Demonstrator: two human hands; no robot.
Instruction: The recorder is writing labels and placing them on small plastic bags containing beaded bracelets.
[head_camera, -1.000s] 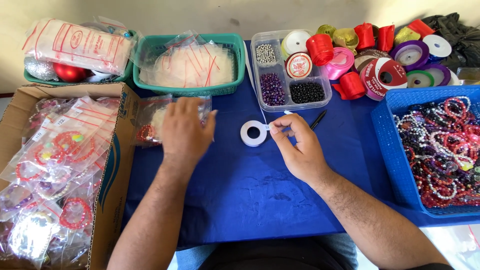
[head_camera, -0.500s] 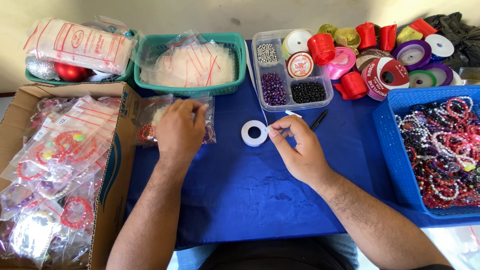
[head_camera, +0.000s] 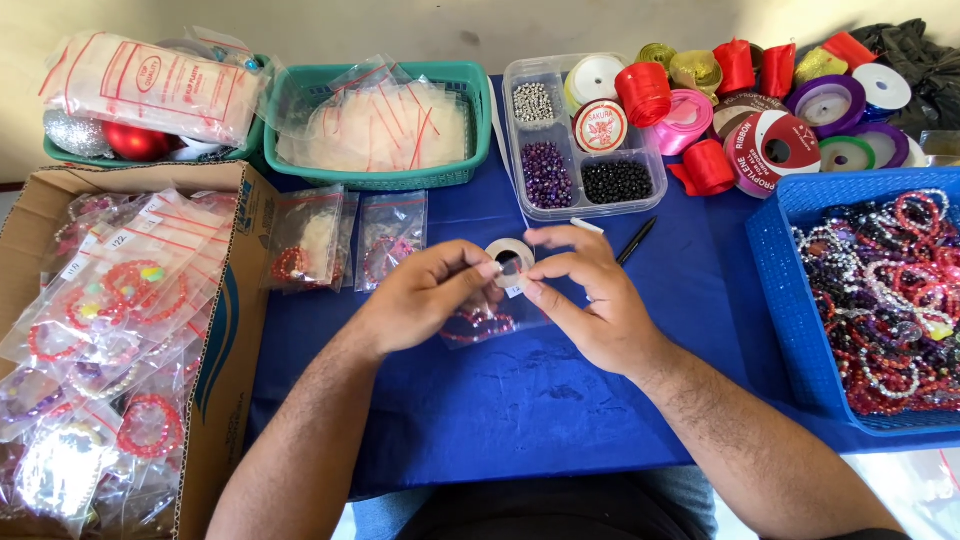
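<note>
Both hands meet over the blue cloth. The left hand (head_camera: 425, 300) and right hand (head_camera: 585, 300) pinch a small clear bag (head_camera: 485, 325) with a red bracelet inside, mostly hidden under fingers. A white tape roll (head_camera: 510, 255) lies just behind. The blue basket (head_camera: 790, 290) holds bracelets.

Clear bracelet bag (head_camera: 480, 325) (flat) beside tape roll (head_camera: 510, 256).

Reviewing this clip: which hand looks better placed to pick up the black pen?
Probably the right hand. The black pen lies on the blue cloth just beyond its knuckles, while the left hand sits on the far side of the small bracelet bag both hands are pinching.
</note>
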